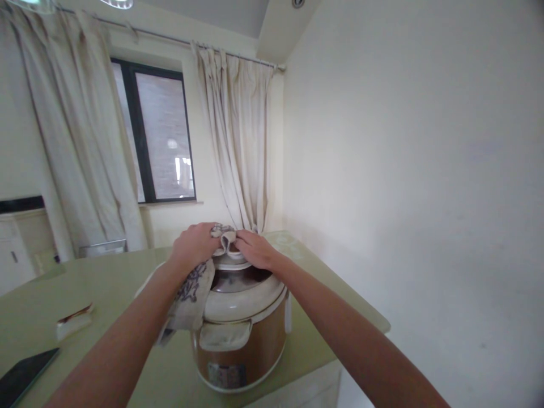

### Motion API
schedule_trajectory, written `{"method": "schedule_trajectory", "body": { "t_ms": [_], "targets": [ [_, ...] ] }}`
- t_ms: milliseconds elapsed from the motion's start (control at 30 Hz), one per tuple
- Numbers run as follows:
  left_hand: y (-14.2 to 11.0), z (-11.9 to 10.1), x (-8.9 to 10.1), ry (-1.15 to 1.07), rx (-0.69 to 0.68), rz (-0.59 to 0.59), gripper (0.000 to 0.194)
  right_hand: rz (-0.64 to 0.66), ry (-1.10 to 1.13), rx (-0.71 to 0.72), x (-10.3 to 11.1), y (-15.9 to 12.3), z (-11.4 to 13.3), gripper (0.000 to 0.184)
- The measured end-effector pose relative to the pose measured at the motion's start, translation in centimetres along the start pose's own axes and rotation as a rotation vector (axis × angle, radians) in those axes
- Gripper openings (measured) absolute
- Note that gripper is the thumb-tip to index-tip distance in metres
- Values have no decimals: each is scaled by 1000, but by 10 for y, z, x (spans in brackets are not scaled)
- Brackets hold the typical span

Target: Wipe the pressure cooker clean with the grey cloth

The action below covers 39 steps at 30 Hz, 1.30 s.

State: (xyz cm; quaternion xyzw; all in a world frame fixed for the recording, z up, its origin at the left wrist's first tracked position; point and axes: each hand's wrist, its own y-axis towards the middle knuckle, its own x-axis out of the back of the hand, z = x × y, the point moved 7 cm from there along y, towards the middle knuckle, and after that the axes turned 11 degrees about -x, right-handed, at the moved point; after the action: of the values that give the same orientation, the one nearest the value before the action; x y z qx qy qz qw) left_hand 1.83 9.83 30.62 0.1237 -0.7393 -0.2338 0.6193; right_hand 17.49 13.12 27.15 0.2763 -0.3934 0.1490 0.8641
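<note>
A rice cooker with a brown body and cream trim stands on the green tabletop. Its cream and metallic lid is in front of me. A light cloth with a dark pattern is bunched at the top of the lid and drapes down the left side of the cooker. My left hand is closed around the bunched cloth, fingertips partly hidden. Across from it, my right hand grips the cloth's other side with bent fingers. Whether a lid knob lies under the cloth, I cannot tell.
A dark flat device lies at the table's left front, with a small white packet beyond it. The wall runs close along the right. Curtains and a window are behind the table.
</note>
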Motion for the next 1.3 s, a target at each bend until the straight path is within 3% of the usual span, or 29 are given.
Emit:
{"method": "schedule_trajectory", "body": {
  "t_ms": [133,233,300,433,533,700,767,867,967,1133,1200,1300],
  "targets": [
    [15,-6,1,-111,-92,139,42,-32,85,19,1,-2,-1,47],
    [-9,-15,5,-131,-232,189,36,-33,125,44,-2,0,-4,57],
    [-38,-22,11,-21,-306,128,31,-25,129,46,-5,1,-5,57],
    [-102,-46,19,96,-497,-133,31,-29,145,47,-6,2,-5,54],
    [-125,-63,19,80,-568,-248,30,-21,191,70,-8,6,-8,51],
    [-111,-107,11,-118,-755,-176,27,46,389,13,-14,21,-26,45],
    [-98,-112,10,-185,-792,-166,23,81,478,-8,-14,23,-30,44],
    [-81,-91,12,-290,-753,-237,19,96,597,-3,-7,17,-28,42],
    [-77,-45,9,-361,-630,-346,18,35,573,-5,1,8,-23,38],
    [-82,52,-10,-550,-168,-557,37,7,497,18,0,4,-17,41],
    [-82,81,-25,-661,26,-555,47,18,476,21,-2,4,-17,44],
    [-87,107,-50,-850,244,-514,59,21,452,57,-2,3,-13,45]
  ]
}}
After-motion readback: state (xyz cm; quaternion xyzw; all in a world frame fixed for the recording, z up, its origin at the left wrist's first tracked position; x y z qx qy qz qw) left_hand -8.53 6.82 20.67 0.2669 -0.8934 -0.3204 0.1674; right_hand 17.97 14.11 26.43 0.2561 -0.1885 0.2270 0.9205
